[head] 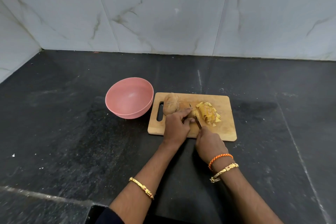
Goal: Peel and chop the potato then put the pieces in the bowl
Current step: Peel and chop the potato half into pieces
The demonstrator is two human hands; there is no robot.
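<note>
**Chopping under way: one potato part cut, bowl not yet filled**

Cutting is in progress on the wooden chopping board (216, 131), which lies flat on the dark desk (72, 142). The left hand (177, 126) pinches the uncut remainder of the potato (192, 113) between fingers and thumb. The right hand (211, 142) has its grip closed round the handle of the knife (197, 119), whose blade stands against the cut face.

Status, as judged from this view:
- Done: a heap of yellow cut pieces (209, 112) lies on the board, just right of the blade.
- Left: the held remainder; a second potato (171, 103), unpeeled (brown skin all over), at the board's left end.
- Not started: transfer. The pink bowl (127, 112), just beside the board on the left, holds nothing.
</note>
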